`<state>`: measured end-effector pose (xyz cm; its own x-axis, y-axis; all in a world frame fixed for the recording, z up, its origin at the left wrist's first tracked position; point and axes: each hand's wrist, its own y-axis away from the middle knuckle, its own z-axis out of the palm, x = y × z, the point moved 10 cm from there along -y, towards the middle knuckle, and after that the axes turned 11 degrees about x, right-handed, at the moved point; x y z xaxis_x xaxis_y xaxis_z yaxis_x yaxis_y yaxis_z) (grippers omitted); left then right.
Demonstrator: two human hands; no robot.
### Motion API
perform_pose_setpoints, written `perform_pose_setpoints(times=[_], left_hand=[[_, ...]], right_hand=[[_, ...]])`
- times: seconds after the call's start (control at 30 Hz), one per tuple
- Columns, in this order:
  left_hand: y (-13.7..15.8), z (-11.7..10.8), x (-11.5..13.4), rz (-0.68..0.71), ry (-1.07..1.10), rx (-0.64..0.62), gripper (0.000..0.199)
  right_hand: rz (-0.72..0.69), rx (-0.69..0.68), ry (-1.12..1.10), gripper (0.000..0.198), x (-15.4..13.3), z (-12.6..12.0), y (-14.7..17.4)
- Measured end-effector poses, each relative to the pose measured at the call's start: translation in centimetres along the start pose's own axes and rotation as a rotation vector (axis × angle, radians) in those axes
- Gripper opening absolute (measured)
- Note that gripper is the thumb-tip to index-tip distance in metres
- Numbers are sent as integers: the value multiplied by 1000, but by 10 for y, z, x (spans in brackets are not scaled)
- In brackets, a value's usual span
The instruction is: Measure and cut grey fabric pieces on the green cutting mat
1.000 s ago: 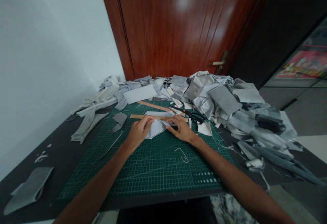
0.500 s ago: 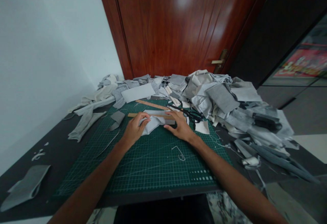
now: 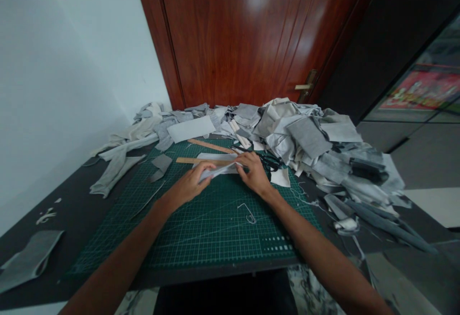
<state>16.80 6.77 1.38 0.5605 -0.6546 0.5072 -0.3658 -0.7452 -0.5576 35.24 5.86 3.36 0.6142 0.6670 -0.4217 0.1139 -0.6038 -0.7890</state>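
Observation:
Between my two hands a light grey piece of fabric (image 3: pixel 218 170) is stretched, its near edge lifted off the mat. My left hand (image 3: pixel 192 181) pinches its left end, and my right hand (image 3: pixel 253 172) pinches the right end. Just beyond it, a wooden ruler (image 3: pixel 185 160) lies across another flat pale piece of fabric (image 3: pixel 212 156). A second wooden ruler (image 3: pixel 206 144) rests at a slant farther back. Black scissors (image 3: pixel 271 162) lie right of my right hand, partly hidden by it.
A green cutting mat (image 3: pixel 201 233) covers the middle of the dark table (image 3: pixel 82 214). Heaped fabric scraps (image 3: pixel 287 123) line the back and right. A small grey scrap (image 3: pixel 161 165) and a loose thread (image 3: pixel 247 213) lie on the mat. A folded grey cloth (image 3: pixel 32 257) sits front left.
The fabric, which lay loosely over the ruler, is now raised and drawn taut between both hands. My fingers have closed on its ends. The view has shifted slightly.

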Motion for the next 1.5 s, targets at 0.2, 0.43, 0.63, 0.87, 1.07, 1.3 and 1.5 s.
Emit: perform_pose_setpoints(times=[0.2,0.43,0.63,0.87,1.07,1.3,1.5], left_hand=[[-7,-22,21,147,-82,82,34],[4,-1,40,156,123,-309,47],[5,15,15,71,5,-286,40],[13,28,9,125,-59,-346,25],[14,33,20,136,-40,-323,6],[19,43,10,41,26,-315,30],[19,46,5,54,16,-282,50]], right_hand=[[-30,-16,22,27,3,-19,-6],[-54,-570,-290,23,-21,-3,21],[-7,-500,-154,24,-5,4,23],[-11,-557,-39,16,15,21,38],[13,-614,-128,8,5,26,41],[166,-605,-276,36,1,28,41],[208,-556,-241,35,6,34,41]])
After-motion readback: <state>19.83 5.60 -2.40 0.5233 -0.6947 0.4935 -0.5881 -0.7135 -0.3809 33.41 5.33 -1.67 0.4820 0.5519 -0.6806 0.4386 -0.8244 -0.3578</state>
